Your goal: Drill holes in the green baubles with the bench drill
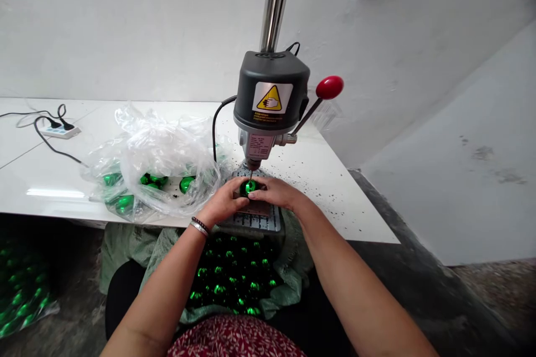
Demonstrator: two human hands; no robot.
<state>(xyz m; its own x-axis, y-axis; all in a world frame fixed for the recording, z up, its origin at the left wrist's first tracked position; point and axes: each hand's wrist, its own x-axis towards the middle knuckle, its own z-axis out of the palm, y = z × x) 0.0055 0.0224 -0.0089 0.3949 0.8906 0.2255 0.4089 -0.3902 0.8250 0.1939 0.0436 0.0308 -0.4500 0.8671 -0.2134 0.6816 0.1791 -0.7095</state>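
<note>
Currently both hands, left hand (224, 203) and right hand (277, 194), pinch the shiny green plastic ball (250, 186) at frame centre, directly under the vertical drill bit (252, 168).

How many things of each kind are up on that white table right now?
Drill press: 1
Green shiny ball held by the left hand and right hand under the bit: 1
Clear plastic bag of green balls: 1
Power strip: 1
Total: 4
</note>
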